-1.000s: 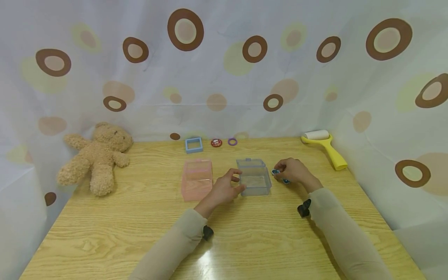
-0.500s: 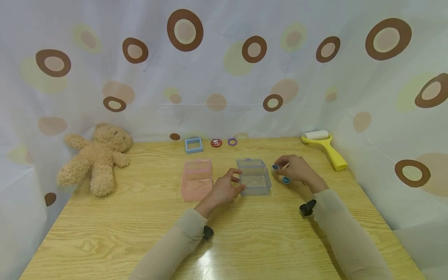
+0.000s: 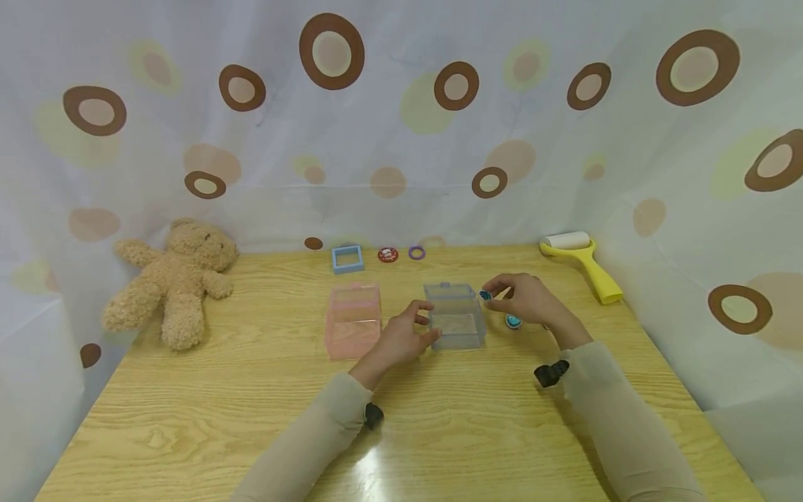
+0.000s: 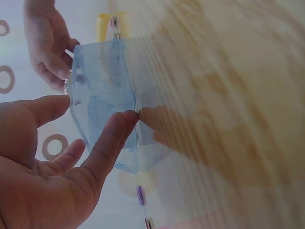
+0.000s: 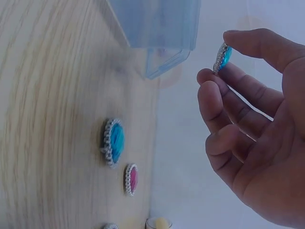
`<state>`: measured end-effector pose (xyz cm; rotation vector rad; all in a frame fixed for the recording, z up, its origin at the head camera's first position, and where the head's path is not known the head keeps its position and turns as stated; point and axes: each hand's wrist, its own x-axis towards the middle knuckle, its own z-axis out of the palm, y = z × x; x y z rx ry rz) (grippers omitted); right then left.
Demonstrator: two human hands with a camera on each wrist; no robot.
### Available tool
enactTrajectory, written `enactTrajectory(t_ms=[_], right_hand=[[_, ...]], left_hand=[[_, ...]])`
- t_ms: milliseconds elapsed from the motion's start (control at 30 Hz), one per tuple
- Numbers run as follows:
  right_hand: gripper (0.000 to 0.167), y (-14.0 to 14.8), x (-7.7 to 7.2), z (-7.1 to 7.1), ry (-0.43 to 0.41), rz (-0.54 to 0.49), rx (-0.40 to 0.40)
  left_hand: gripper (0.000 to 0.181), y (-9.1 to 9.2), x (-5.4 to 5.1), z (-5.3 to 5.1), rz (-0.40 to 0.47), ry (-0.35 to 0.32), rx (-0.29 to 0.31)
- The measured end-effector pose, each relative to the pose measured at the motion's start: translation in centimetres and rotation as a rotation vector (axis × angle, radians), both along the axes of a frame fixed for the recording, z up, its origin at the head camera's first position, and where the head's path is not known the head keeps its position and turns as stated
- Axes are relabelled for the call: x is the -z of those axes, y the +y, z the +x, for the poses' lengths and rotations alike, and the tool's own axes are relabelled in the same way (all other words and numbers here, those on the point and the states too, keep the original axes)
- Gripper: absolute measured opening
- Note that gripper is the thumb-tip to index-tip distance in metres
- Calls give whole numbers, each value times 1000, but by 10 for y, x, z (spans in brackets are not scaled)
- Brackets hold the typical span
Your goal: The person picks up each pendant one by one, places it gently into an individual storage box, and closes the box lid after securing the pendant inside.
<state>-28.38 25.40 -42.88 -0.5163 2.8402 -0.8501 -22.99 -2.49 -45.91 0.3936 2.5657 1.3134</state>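
Observation:
My right hand [image 3: 530, 300] pinches a turquoise gem with a beaded silver rim [image 5: 222, 58] between thumb and fingertip. It hangs just off the right rear side of a clear bluish plastic box [image 3: 459, 341], whose lid stands swung back. My left hand [image 3: 401, 338] is at the box's left side with its fingers spread, a fingertip touching the wall in the left wrist view. Under my right hand a second turquoise gem [image 3: 513, 321] lies on the table. The right wrist view also shows a pink gem [image 5: 131, 179] beside it and the edge of another silver-rimmed piece [image 5: 111, 226].
Left of my left hand stands an open pink plastic box [image 3: 353, 341]. Along the back lie a blue square frame [image 3: 348, 269], a red patterned disc [image 3: 387, 255] and a purple ring [image 3: 417, 253]. A teddy bear [image 3: 178, 279] sits far left; a yellow-handled lint roller [image 3: 596, 275], right.
My right hand has lifted one turquoise gem off the table and carried it left and back, up to the bluish box. The left hand stays in place.

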Motion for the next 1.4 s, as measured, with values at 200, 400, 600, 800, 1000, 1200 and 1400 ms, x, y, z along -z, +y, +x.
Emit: enactTrajectory(t_ms=[200, 400, 600, 800, 1000, 1200, 1400], right_hand=[[32, -11, -4, 2, -3, -44, -41], [29, -21, 0, 1, -11, -68, -98], [28, -28, 5, 1, -35, -54, -140], [28, -31, 14, -1, -34, -20, -181], [27, -35, 16, -1, -49, -19, -202], [27, -41, 17, -1, -27, 16, -223], [27, -45, 20, -2, -19, 60, -241]], left_hand=[[53, 1, -2, 0, -10, 2, -10], [53, 1, -2, 0, 0, -10, -15], [53, 1, 0, -1, 22, -52, -15], [52, 0, 3, -4, 18, -46, -16], [53, 0, 2, -4, 22, -47, -6], [54, 0, 3, -5, 34, -50, -6], [53, 0, 3, -5, 59, -63, -14]])
